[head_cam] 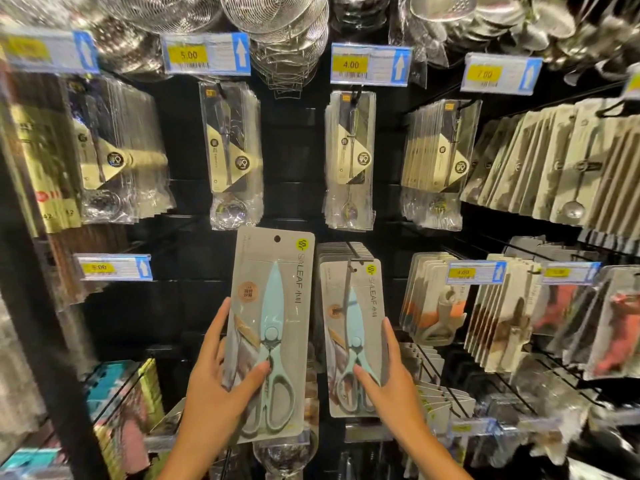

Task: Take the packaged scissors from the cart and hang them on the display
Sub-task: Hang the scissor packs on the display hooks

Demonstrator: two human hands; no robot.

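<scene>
i see left hand gripping scissors pack just left of hung stack, not yet on peg; right hand grasping stack's front pack. hanging left.

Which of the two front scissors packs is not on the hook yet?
The grey carded pack of pale-blue scissors in the left hand: its hang hole is empty. The right hand steadies the hooked pack.

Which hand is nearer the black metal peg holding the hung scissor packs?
Right. The right hand grips the front hung pack below the black metal peg; the left hand is farther left.
</scene>
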